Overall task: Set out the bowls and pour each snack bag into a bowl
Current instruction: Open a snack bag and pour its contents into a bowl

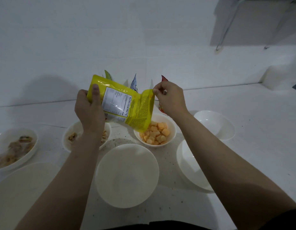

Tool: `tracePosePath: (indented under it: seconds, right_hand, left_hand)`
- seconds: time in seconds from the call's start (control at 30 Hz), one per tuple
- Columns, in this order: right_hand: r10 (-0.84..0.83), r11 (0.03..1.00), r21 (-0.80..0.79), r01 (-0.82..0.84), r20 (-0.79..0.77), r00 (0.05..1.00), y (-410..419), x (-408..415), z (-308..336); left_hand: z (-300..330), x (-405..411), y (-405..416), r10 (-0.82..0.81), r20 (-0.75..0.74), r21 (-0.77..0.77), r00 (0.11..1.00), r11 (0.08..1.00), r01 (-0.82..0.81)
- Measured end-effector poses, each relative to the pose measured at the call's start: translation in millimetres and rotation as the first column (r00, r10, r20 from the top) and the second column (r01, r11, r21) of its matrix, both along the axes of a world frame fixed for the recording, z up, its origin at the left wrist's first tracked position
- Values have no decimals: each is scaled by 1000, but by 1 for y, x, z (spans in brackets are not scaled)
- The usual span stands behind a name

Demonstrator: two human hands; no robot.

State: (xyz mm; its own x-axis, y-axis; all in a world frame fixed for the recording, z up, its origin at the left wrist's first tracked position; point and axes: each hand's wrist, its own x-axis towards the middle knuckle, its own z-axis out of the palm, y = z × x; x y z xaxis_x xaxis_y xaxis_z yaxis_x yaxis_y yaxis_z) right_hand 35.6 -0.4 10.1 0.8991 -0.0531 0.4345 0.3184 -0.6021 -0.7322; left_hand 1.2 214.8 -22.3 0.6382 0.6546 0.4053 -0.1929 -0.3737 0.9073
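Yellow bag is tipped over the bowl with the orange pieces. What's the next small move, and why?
Probably lift the end held by the left hand a little higher and shake gently. The yellow bag slants with its lower corner over the bowl of orange snack pieces, while the right hand pinches its upper edge. Whether anything remains inside cannot be seen, so a steeper tilt should clear it.

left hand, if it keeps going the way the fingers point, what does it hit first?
The left hand points up and away, already gripping the yellow bag. Past that, probably the upright bags by the wall, though depth is unclear.
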Motion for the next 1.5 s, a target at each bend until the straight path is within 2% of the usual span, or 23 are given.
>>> tracePosePath:
  seconds: [0.2,0.4,0.63,1.03,1.13,1.3,1.5]
  right_hand:
    - [-42,999,36,42,26,999,-4,-3,2]
    - [-42,999,27,42,-9,999,-7,-9,-2]
    - [-27,999,-40,26,-40,999,-6,-10,-1]
    - [-52,999,15,52,4,999,-8,-16,-4]
    - [-1,1000,-11,0,-55,998,-8,-16,-5]
    - [32,995,-88,-37,-58,998,-6,-15,-1]
    - [-23,1000,-17,22,-63,998,-12,-16,-5]
  left_hand:
    - [2,3,5,-13,11,-68,1000,998,14]
    - [5,5,6,-21,36,-50,999,998,23]
    - [8,6,-1,-36,65,42,997,999,33]
    - [10,9,6,-34,72,-11,997,999,35]
    - [7,9,4,-36,65,13,997,999,35]
    - [3,8,-3,-49,67,56,997,997,46]
    - [4,10,4,-14,75,27,997,1000,12]
